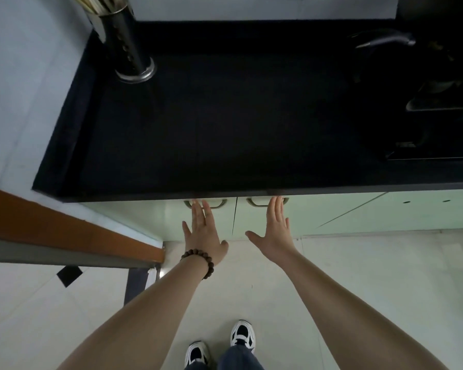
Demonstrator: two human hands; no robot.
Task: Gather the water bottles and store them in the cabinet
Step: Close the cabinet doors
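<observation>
No water bottles show anywhere in our view. The cabinet sits just under the front edge of the black desk; its two pale green doors are shut and meet at a thin vertical seam. Each door carries a metal handle near its top: the left handle and the right handle.

Both our hands reach forward with fingers straight and spread, holding nothing. Our left hand lies in front of the left door, its fingertips at the left handle. Our right hand lies in front of the right door, its fingertips at the right handle and up by the desk's edge. We cannot tell whether either palm presses on the doors. The hands are apart, one on each side of the seam. A brown bead bracelet circles our left wrist.

On the desk, far left, stands a perforated metal holder with pale sticks in it. At far right a dark faucet curves over a dark sink.

Below, pale floor tiles stretch out, and our black-and-white sneakers show at the bottom. An orange-brown door edge crosses the left side.
</observation>
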